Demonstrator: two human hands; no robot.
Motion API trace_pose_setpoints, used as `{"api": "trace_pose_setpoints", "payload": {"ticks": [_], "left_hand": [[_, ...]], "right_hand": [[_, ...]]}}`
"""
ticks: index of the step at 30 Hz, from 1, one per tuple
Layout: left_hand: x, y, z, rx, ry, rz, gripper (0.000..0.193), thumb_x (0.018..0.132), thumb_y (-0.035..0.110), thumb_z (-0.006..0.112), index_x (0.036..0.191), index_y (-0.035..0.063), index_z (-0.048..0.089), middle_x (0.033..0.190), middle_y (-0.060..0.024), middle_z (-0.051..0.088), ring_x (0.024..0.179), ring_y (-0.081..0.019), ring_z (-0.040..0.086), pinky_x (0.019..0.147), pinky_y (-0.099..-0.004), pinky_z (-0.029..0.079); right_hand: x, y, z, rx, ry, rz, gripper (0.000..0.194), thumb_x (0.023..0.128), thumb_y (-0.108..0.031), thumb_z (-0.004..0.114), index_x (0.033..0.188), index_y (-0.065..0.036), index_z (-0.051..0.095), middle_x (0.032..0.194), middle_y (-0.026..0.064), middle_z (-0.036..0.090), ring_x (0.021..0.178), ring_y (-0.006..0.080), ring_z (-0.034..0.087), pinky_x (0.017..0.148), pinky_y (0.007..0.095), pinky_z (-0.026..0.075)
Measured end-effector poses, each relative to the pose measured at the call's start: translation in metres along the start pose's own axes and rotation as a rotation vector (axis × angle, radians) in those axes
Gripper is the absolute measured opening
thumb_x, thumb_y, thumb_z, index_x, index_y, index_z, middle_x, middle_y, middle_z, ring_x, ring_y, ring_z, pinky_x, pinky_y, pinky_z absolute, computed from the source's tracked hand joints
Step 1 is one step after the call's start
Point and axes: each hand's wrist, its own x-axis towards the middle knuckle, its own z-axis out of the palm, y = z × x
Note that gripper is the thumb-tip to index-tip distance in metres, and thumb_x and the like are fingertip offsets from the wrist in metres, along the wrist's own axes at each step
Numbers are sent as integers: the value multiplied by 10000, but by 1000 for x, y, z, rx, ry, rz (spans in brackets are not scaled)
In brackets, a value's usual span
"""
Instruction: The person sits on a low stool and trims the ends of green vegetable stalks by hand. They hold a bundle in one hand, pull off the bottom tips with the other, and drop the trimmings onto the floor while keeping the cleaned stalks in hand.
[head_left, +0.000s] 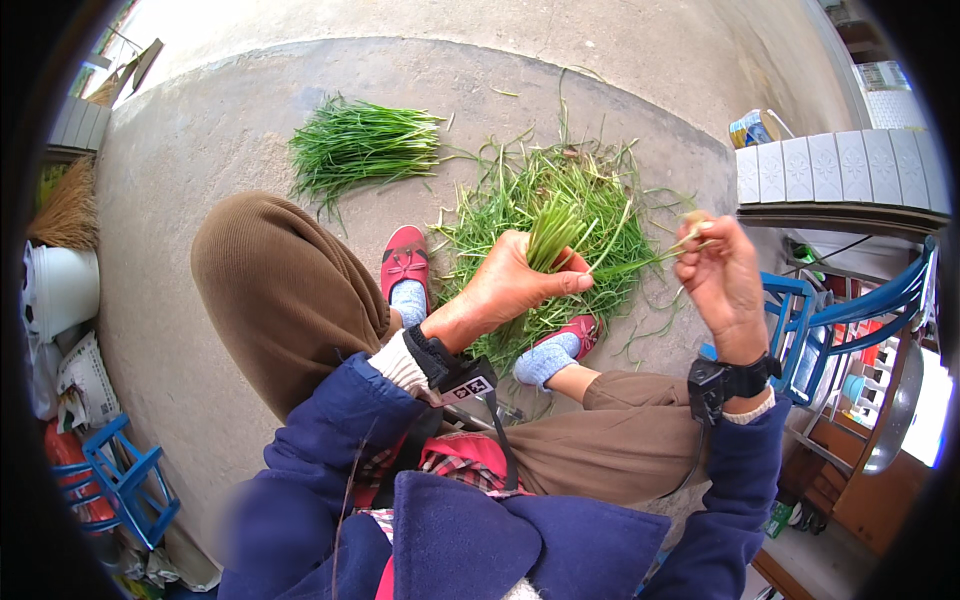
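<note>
My left hand (517, 277) is closed around a bundle of thin green stalks (553, 232), probably garlic chives, their pale cut ends pointing up. Out to the right, my right hand (716, 281) pinches a few yellowish strands (690, 234) between thumb and fingertips; they are blurred, and green blades stretch from them back towards the bundle. Beneath both hands spreads a loose, tangled heap of green and straw-coloured stalks (592, 187) on the concrete floor. A neater pile of long green stalks (367, 146) lies aligned on the floor, beyond my left knee.
My red shoes (405, 255) flank the heap's near side. At left are a straw broom (67, 206), a white bucket (66, 289) and a blue stool frame (131, 480). On the right stand blue chairs (799, 330) below a tiled ledge (840, 169) with a tin (756, 129) on it.
</note>
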Motion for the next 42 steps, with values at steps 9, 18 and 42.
{"api": "trace_pose_setpoints", "payload": {"ticks": [9, 18, 42], "left_hand": [[3, -3, -7, -96, 143, -41, 197, 783, 217, 752, 850, 48, 675, 647, 53, 571, 502, -20, 448, 420, -199, 327], [-1, 1, -5, -68, 1, -155, 227, 775, 236, 754, 864, 59, 641, 673, 30, 575, 481, -24, 410, 439, -199, 308], [6, 23, -20, -612, -174, 11, 322, 1012, 270, 381, 731, 127, 451, 559, 72, 324, 407, -25, 239, 422, -187, 262]], "right_hand": [[-14, 2, 9, -1047, -171, -19, 129, 799, -165, 632, 786, -37, 628, 639, 9, 551, 555, 80, 495, 507, 215, 387], [-10, 31, 36, -1415, -80, -879, 159, 765, -8, 652, 921, -17, 677, 739, 108, 594, 648, 213, 577, 550, 300, 438], [7, 28, 16, -369, -100, -279, 187, 850, -141, 556, 791, -15, 680, 617, -21, 591, 527, 24, 528, 476, 171, 436]]}}
